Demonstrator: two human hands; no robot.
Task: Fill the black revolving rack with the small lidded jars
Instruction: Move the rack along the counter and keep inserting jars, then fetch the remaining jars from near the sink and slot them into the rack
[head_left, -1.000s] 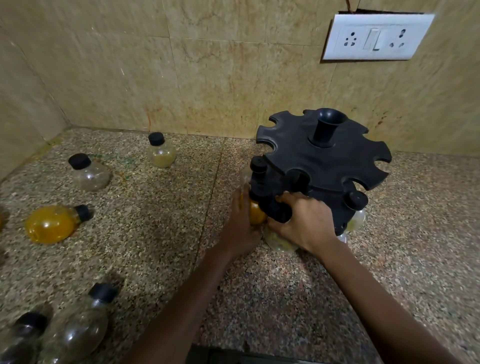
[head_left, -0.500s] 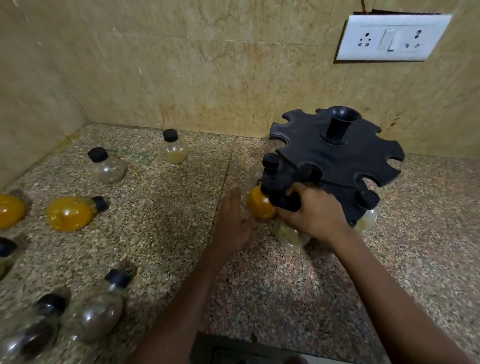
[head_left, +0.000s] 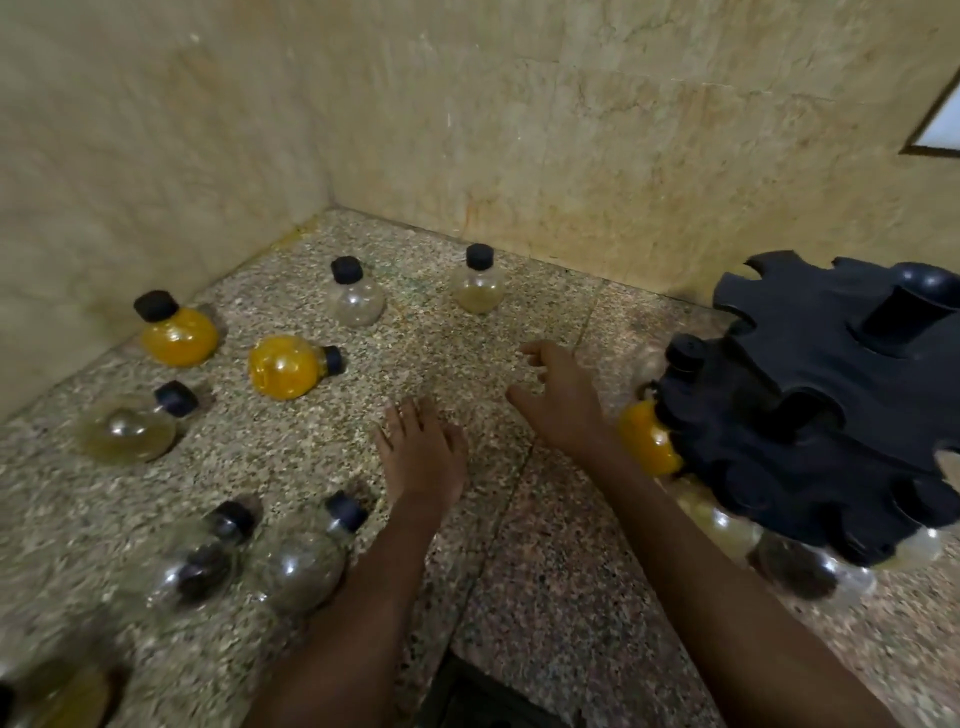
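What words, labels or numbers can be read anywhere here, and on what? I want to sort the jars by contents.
None can be read.
The jars on the counter carry no labels; lids are plain black.
The black rack shows no markings.
The white plate on the wall is cut off at the edge; no print is visible on it.

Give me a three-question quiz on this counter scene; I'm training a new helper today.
1. True or false: both hands are empty.
2. The yellow jar lying nearest the left hand points its cap: A) left B) right C) up
3. Fill in: the rack stands to the ___ of the right hand.

Key: 1 true; 2 B; 3 right
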